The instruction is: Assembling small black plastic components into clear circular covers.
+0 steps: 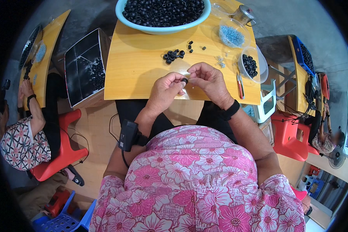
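Over the near edge of the yellow table (135,83), my left hand (164,91) pinches a small black ring-shaped part (185,81) between thumb and fingertips. Close beside it, my right hand (210,83) has its thumb and forefinger together; whatever lies between them is too small to make out. A pile of round black parts (173,56) with holes lies just beyond my left hand. Several smaller black pieces (190,46) are scattered farther out. Tiny clear pieces (220,61) lie loose beyond my right hand.
A light-blue basin (164,29) heaped with black parts stands at the far edge. On the right are a tub of pale-blue pieces (232,36), a tub of black parts (249,65), a metal mug (244,14) and a red-handled tool (240,86). Other people sit at side tables.
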The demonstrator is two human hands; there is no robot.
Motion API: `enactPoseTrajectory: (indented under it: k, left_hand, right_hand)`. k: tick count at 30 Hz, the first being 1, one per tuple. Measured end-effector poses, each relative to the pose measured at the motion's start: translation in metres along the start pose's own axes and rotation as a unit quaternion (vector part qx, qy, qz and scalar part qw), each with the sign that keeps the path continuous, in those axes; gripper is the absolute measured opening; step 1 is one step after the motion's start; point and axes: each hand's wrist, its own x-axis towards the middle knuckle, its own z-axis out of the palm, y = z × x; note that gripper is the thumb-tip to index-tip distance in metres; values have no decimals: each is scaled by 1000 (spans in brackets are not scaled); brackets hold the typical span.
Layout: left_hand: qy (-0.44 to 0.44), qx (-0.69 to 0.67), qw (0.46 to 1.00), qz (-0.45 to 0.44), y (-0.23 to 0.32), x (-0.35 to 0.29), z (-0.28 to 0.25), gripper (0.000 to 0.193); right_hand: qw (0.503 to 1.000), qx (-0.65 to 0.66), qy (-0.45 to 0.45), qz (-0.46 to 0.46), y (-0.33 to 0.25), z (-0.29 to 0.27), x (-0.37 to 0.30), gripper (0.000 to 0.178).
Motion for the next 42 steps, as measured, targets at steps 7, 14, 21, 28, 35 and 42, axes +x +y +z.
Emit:
enactPoseTrajectory:
  k: [7,14,21,28,35,42]
  left_hand:
    - [-21,1,1000,-5,2,-1,-3,19]
    - [-30,-10,1000,2,-2,0,-5,20]
    - [-26,-34,999,-11,-2,1,-6,19]
    - [-40,-25,999,-7,3,-2,-7,17]
    - [-41,-10,999,-12,3,-4,-4,17]
    - [-20,-28,999,-18,4,-4,-2,17]
  right_hand:
    - [1000,-23,3,-4,1,5,2,24]
    - [990,104,-29,87,-2,3,4,20]
    - [979,153,24,135,-6,5,-6,12]
    - [983,136,26,117,-6,17,-13,9]
    - [986,-76,105,101,-15,-12,8,8]
    - [873,-441,192,-80,-17,-43,53,18]
